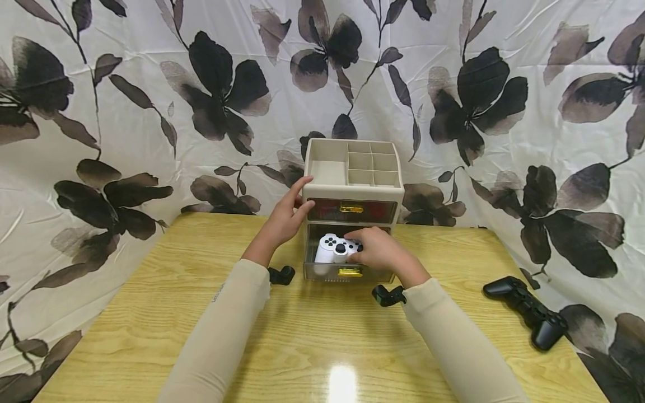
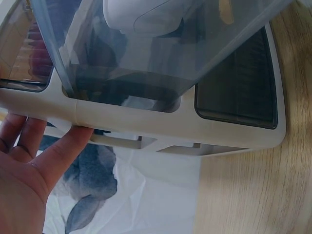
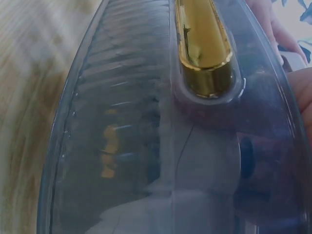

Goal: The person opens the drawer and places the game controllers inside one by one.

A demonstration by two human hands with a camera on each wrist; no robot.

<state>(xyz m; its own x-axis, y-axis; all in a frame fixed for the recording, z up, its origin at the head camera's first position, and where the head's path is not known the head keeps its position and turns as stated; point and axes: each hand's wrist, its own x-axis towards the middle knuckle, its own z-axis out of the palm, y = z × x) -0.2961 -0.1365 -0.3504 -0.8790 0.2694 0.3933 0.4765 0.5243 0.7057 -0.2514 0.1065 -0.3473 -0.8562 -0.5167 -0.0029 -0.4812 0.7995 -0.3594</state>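
A white game controller (image 1: 327,249) lies in the pulled-out clear drawer (image 1: 322,273) of a cream desktop organizer (image 1: 322,192). My right hand (image 1: 379,251) reaches into that drawer and grips the controller's right side. Part of the right hand is hidden behind the drawer front in the right wrist view, where the gold handle (image 3: 207,44) shows close up. My left hand (image 1: 285,221) rests against the organizer's left side, fingers extended. In the left wrist view, the left hand's thumb and fingers (image 2: 61,153) touch the cream frame.
A black game controller (image 1: 526,310) lies at the right of the wooden table (image 1: 151,313). Above the pulled-out drawer is a dark shut drawer (image 1: 322,210); the organizer's top has a divided tray (image 1: 327,170). A floral cloth (image 1: 151,50) hangs behind and beside the table.
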